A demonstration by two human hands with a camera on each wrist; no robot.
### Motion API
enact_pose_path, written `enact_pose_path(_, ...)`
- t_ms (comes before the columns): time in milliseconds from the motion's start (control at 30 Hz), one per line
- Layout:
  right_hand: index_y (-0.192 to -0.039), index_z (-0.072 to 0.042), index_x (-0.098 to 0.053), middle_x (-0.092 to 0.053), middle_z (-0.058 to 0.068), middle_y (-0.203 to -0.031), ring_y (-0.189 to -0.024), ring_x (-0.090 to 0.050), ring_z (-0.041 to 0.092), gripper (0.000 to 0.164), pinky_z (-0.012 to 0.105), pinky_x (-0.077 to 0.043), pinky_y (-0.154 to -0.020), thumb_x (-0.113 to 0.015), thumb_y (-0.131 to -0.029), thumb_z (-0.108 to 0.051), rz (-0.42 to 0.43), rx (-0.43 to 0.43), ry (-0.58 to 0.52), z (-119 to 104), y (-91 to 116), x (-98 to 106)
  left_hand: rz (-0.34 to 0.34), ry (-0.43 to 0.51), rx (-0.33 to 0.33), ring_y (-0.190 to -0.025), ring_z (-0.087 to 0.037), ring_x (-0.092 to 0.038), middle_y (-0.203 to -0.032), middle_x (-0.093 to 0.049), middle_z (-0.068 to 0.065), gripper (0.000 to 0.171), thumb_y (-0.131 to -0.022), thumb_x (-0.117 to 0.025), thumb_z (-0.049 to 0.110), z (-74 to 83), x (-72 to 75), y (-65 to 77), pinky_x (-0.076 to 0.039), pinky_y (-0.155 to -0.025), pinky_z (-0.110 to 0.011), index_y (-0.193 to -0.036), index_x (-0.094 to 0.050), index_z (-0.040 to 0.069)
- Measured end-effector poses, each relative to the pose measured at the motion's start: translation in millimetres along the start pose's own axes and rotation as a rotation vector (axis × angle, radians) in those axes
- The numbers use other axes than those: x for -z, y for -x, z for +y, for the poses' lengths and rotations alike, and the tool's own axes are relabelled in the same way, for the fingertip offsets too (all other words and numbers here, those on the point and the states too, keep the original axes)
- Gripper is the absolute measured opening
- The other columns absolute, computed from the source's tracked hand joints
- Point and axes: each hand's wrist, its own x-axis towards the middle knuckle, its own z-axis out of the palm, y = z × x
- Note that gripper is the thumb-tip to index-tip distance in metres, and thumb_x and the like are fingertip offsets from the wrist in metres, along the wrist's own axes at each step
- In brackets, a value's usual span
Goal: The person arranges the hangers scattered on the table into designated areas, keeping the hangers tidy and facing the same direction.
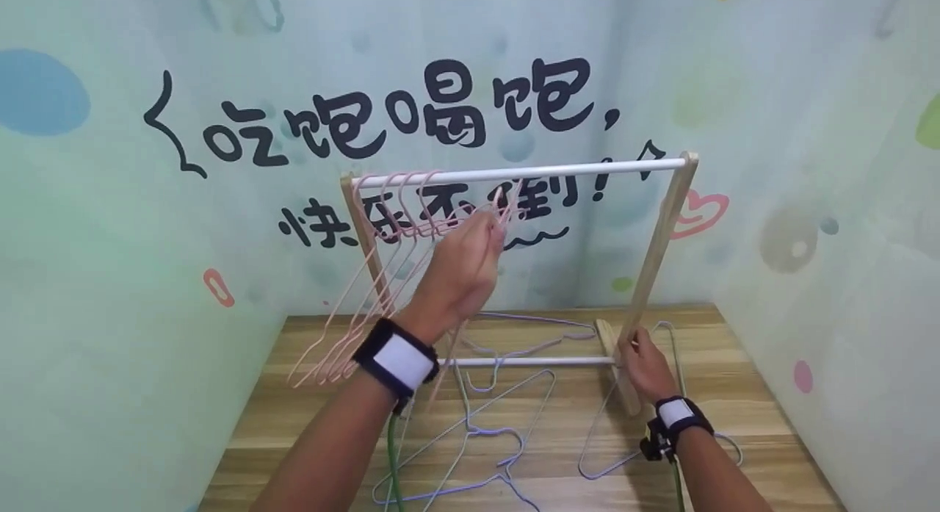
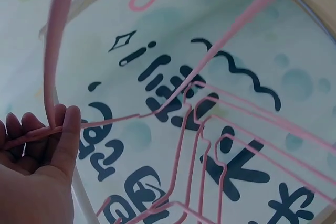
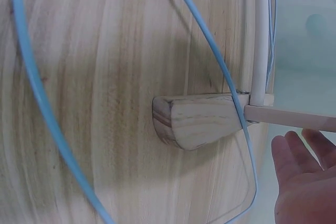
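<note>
Pinched in my left hand (image 1: pixel 463 266) is a pink clothes hanger (image 2: pixel 118 120), held just below the white top rail (image 1: pixel 514 174) of a small wooden rack. Its hook end is partly hidden by the fingers. Several other pink hangers (image 1: pixel 352 306) hang from the rail's left end. My right hand (image 1: pixel 650 369) is low on the rack's right wooden post (image 1: pixel 657 240), holding it near the foot. In the right wrist view, fingers meet the post's edge above the wooden foot (image 3: pixel 202 121); the far side of the grip is hidden.
Several blue hangers (image 1: pixel 477 431) lie on the wood-grain table (image 1: pixel 558 453), overlapping in front of and under the rack. Another blue hanger (image 1: pixel 609 474) lies around the right foot. A lower white bar (image 1: pixel 543 361) joins the feet. Patterned walls (image 1: pixel 830 277) enclose the table.
</note>
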Motion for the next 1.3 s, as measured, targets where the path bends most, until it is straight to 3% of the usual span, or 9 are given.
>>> enact_pose_path(233,-0.131,0.002,-0.047,-0.052,0.038,-0.155,-0.143,-0.054,0.053,0.023,0.062,-0.050,-0.112,-0.044,-0.118,-0.016,0.001,-0.013,-0.009,0,0,-2,0.006,0.038,0.121,-0.076,-0.024,-0.053,-0.086,-0.052,-0.006,0.031,-0.120,-0.040,0.022,-12.7,5.3,-20.1,-0.042,-0.067,-0.032,-0.107,-0.059,0.003)
enact_pose_path(400,-0.140,0.003,-0.045,-0.053,0.036,-0.153,-0.143,-0.054,0.051,0.031,0.058,-0.052,-0.108,-0.044,-0.118,-0.019,-0.011,-0.029,-0.026,1,4,-4,0.023,0.052,0.189,-0.079,-0.024,-0.055,-0.090,-0.055,-0.008,0.033,-0.121,-0.038,0.023,-22.0,4.6,-26.3,-0.044,-0.070,-0.031,-0.112,-0.061,0.001)
enact_pose_path(733,-0.130,0.001,-0.047,-0.056,0.036,-0.151,-0.143,-0.055,0.052,0.023,0.060,-0.051,-0.110,-0.046,-0.118,-0.019,0.026,-0.033,-0.002,-2,15,-8,0.082,0.054,0.265,-0.075,-0.021,-0.052,-0.094,-0.058,-0.009,0.030,-0.121,-0.037,0.017,-37.5,7.6,-25.8,-0.044,-0.067,-0.031,-0.118,-0.062,-0.001)
enact_pose_path(967,-0.137,0.002,-0.045,-0.053,0.036,-0.154,-0.145,-0.052,0.054,0.029,0.064,-0.049,-0.113,-0.046,-0.118,-0.020,0.036,-0.033,-0.034,1,16,-10,0.086,0.037,0.337,-0.081,-0.022,-0.056,-0.099,-0.059,-0.011,0.032,-0.121,-0.035,0.019,-40.6,-0.9,-27.0,-0.047,-0.070,-0.033,-0.120,-0.061,0.000)
enact_pose_path(1167,-0.130,0.001,-0.047,-0.057,0.037,-0.148,-0.142,-0.054,0.054,0.024,0.063,-0.051,-0.111,-0.046,-0.117,-0.019,0.043,-0.023,-0.052,2,14,-11,0.088,0.048,0.357,-0.085,-0.024,-0.058,-0.102,-0.061,-0.011,0.029,-0.121,-0.036,0.017,-45.5,-6.9,-24.4,-0.049,-0.072,-0.033,-0.122,-0.059,0.000)
enact_pose_path(1300,-0.125,0.001,-0.045,-0.057,0.035,-0.147,-0.140,-0.057,0.051,0.020,0.057,-0.055,-0.106,-0.045,-0.118,-0.017,0.035,-0.021,-0.053,2,13,-10,0.097,0.043,0.354,-0.086,-0.025,-0.059,-0.101,-0.059,-0.011,0.027,-0.121,-0.037,0.017,-47.4,-8.2,-22.5,-0.049,-0.073,-0.035,-0.121,-0.059,-0.001)
